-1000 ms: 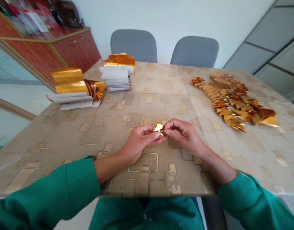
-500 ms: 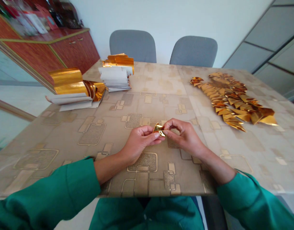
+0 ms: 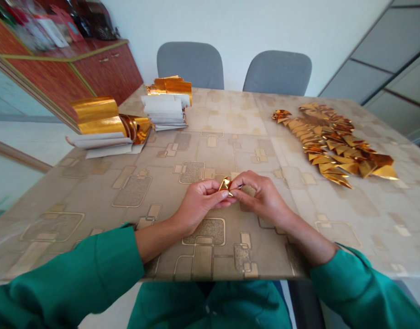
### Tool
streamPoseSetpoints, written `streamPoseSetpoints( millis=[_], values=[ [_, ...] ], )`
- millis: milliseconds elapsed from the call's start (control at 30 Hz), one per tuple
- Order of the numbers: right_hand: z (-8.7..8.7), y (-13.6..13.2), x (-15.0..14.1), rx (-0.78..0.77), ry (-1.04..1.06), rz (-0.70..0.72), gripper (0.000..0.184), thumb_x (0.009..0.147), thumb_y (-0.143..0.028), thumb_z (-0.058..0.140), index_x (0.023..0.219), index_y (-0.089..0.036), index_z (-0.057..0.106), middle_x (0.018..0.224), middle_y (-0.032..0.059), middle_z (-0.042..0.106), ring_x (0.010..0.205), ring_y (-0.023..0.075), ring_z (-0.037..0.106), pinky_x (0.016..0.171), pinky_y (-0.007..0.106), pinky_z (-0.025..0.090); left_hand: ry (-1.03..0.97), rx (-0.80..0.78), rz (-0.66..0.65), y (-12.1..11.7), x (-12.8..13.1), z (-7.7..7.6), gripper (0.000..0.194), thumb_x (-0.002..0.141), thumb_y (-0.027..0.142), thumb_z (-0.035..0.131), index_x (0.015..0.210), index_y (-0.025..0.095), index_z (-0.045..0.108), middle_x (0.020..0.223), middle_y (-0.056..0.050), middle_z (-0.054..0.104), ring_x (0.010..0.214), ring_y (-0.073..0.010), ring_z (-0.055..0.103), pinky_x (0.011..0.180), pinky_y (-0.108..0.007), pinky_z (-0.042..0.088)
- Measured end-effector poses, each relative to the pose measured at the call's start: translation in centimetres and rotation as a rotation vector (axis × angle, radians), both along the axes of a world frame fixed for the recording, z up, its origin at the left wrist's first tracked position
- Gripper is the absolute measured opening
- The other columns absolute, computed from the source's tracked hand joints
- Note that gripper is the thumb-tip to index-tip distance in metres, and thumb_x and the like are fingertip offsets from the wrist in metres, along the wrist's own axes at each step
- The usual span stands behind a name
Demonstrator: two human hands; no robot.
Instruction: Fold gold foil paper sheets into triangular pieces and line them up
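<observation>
Just above the middle of the patterned tablecloth, a small folded piece of gold foil paper (image 3: 224,184) is held between both hands. My left hand (image 3: 201,201) pinches its left side between thumb and fingers. From the right, my right hand (image 3: 259,194) pinches the other side with thumb and forefinger, close against the left fingertips. Part of the foil is hidden behind the fingers. To the right lies a pile of folded gold foil pieces (image 3: 333,141), overlapping in rows.
Two stacks of gold foil sheets stand at the back left: a nearer, curled stack (image 3: 100,116) and a farther, white-sided stack (image 3: 165,109). Two grey chairs (image 3: 190,66) are behind the table (image 3: 134,192). A reddish wooden cabinet (image 3: 103,73) stands at the far left.
My right fingers have shifted slightly left, over more of the folded gold foil paper, so less of it shows. My left hand has hardly moved.
</observation>
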State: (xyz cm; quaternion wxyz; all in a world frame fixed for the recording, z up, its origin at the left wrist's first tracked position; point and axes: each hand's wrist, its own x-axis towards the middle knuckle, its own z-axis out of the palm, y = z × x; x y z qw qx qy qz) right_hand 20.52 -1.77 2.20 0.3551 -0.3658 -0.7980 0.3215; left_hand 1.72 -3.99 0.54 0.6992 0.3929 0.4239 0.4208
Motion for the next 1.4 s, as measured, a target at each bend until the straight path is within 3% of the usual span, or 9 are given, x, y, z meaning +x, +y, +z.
streamPoseSetpoints(
  millis=[67,167,333,533,733,933,1100,1267,1400],
  values=[
    [-0.2,0.0,0.1,-0.056,0.056,0.029,0.004,0.089,-0.027,0.067,0.088,-0.023,0.067,0.086,0.0012,0.071,0.082,0.0154,0.064,0.078,0.032,0.049,-0.003,0.000,0.017,0.0,0.0,-0.1,0.032,0.071,0.037,0.085,0.081,0.011,0.068,0.083,-0.006,0.075,0.079,-0.0163,0.073,0.078,-0.027,0.060],
    [-0.5,0.1,0.3,-0.170,0.187,-0.014,0.021,0.084,-0.033,0.072,0.099,-0.023,0.063,0.094,0.0024,0.069,0.084,0.0149,0.064,0.077,0.031,0.051,-0.040,0.015,0.051,0.1,0.0,-0.2,0.032,0.071,0.037,0.085,0.081,0.012,0.066,0.084,-0.006,0.075,0.079,-0.0163,0.073,0.079,-0.028,0.060],
    [-1.3,0.1,0.3,-0.290,0.224,-0.118,0.024,0.080,-0.041,0.073,0.085,-0.020,0.061,0.077,-0.0010,0.063,0.067,0.0112,0.056,0.062,0.026,0.045,-0.117,0.045,0.097,0.1,0.0,-0.3,0.029,0.073,0.032,0.084,0.082,0.013,0.066,0.090,-0.005,0.076,0.084,-0.0149,0.073,0.083,-0.026,0.059],
    [-1.2,0.0,0.1,-0.209,0.198,-0.109,0.024,0.087,-0.040,0.066,0.075,-0.020,0.060,0.070,-0.0021,0.060,0.066,0.0108,0.052,0.063,0.026,0.042,-0.116,0.043,0.091,0.1,0.0,-0.4,0.029,0.072,0.032,0.084,0.080,0.013,0.064,0.091,-0.005,0.075,0.085,-0.0155,0.073,0.082,-0.027,0.059],
    [-1.1,0.0,0.1,-0.253,0.232,-0.070,0.024,0.084,-0.044,0.069,0.084,-0.020,0.063,0.077,-0.0004,0.064,0.071,0.0124,0.056,0.066,0.027,0.045,-0.108,0.069,0.093,0.1,0.0,-0.6,0.028,0.073,0.033,0.083,0.079,0.014,0.063,0.088,-0.003,0.074,0.083,-0.0153,0.073,0.084,-0.029,0.060],
    [-1.0,-0.2,0.2,-0.201,0.216,-0.105,0.025,0.089,-0.042,0.065,0.077,-0.020,0.063,0.072,-0.0009,0.062,0.068,0.0126,0.054,0.064,0.027,0.043,-0.099,0.081,0.064,0.2,0.0,-0.4,0.028,0.074,0.033,0.083,0.080,0.013,0.064,0.088,-0.005,0.075,0.083,-0.0159,0.073,0.082,-0.028,0.059],
    [-0.8,-0.2,0.3,-0.271,0.203,-0.016,0.023,0.092,-0.042,0.060,0.085,-0.020,0.063,0.078,-0.0002,0.064,0.073,0.0132,0.057,0.067,0.026,0.044,-0.068,0.107,0.066,0.2,-0.1,-0.2,0.026,0.074,0.033,0.082,0.079,0.014,0.065,0.084,-0.004,0.075,0.080,-0.0147,0.073,0.079,-0.026,0.059],
    [-0.5,-0.4,0.3,-0.190,0.153,-0.066,0.024,0.093,-0.040,0.059,0.079,-0.020,0.063,0.072,-0.0012,0.062,0.068,0.0125,0.054,0.064,0.026,0.041,-0.020,0.115,0.029,0.2,-0.2,-0.2,0.026,0.076,0.034,0.080,0.081,0.013,0.067,0.084,-0.005,0.075,0.078,-0.0145,0.072,0.076,-0.025,0.058],
    [-0.8,-0.3,0.1,-0.237,0.223,-0.059,0.025,0.092,-0.041,0.060,0.080,-0.020,0.064,0.073,-0.0015,0.062,0.068,0.0118,0.054,0.064,0.026,0.042,-0.076,0.099,0.034,0.4,-0.1,-0.3,0.026,0.077,0.033,0.081,0.085,0.013,0.067,0.085,-0.004,0.075,0.076,-0.0122,0.072,0.075,-0.022,0.057]
  ],
)
